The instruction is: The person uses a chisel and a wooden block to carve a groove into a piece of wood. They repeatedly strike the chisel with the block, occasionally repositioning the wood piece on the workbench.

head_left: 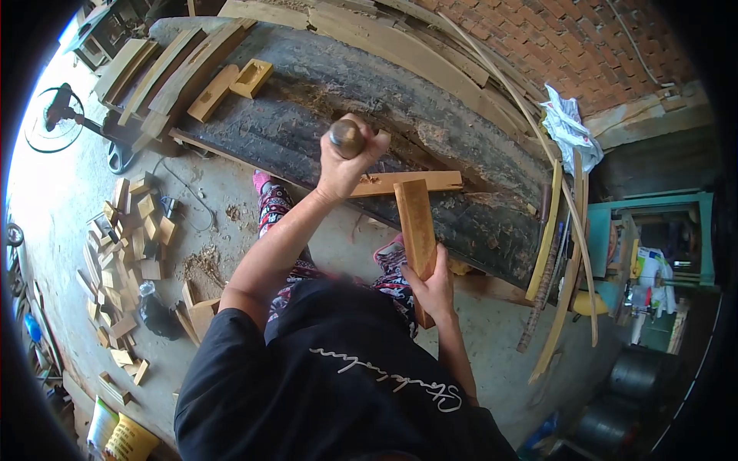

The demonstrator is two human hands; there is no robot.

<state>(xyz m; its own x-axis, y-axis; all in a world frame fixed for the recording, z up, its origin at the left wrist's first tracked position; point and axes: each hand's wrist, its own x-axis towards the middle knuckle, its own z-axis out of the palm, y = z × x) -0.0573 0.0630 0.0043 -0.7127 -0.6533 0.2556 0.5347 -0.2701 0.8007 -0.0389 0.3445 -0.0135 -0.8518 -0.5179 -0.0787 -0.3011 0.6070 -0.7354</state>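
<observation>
My left hand [338, 167] is wrapped round an upright tool handle with a rounded, worn butt [347, 138]; it looks like a chisel, but its lower end is hidden beneath the fist. Just below that fist lies a flat, light-brown wooden board [430, 181], with dark chips on its face near the hand. My right hand [432, 288] grips a long squared wooden bar [416, 223] near its lower part. The bar's upper end overlaps the board in this view, to the right of my left hand.
The dark, rough workbench [477, 223] carries wood shavings, two notched wooden pieces [252, 78] and larger boards at its left end. Offcuts [123, 253] litter the floor at left, near a fan [61, 111]. Long strips [565, 261] lean at the right end, beside a white cloth [569, 127].
</observation>
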